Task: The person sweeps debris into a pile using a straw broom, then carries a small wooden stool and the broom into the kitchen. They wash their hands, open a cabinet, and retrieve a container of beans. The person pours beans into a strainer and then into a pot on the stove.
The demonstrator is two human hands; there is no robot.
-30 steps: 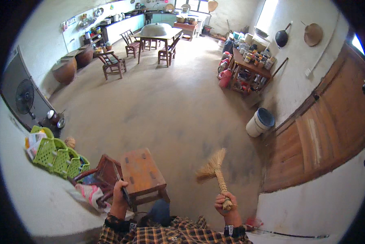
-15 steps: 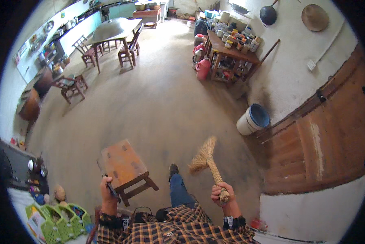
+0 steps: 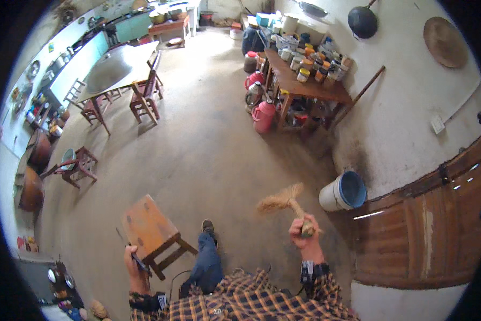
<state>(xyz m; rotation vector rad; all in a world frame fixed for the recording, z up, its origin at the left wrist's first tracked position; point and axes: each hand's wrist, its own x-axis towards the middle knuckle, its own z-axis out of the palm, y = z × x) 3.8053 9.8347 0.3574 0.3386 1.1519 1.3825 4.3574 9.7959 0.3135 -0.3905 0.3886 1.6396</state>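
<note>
My left hand (image 3: 135,270) is closed around the dark handle of a knife (image 3: 139,261), its thin blade pointing up and away beside a wooden stool (image 3: 149,223). The stool stands on the floor in front of me, its orange-brown top worn and its legs darker. In my right hand (image 3: 307,234) is a small straw hand broom (image 3: 279,203), gripped by its bound handle. The bristles fan out to the left, slightly blurred, above the floor. Neither the knife nor the broom clearly touches the stool.
A white bucket (image 3: 332,196) with a blue inside stands by the right wall, next to a wooden door (image 3: 411,230). Farther off, a wooden table (image 3: 304,85) carries several jars, with red flasks (image 3: 263,116) beside it. At left are a low chair (image 3: 83,165) and a dining table (image 3: 138,75).
My view has tilted up and shifted. The broom has swung up and rightward with my right hand, its handle now foreshortened. My left hand still holds the knife beside the stool.
</note>
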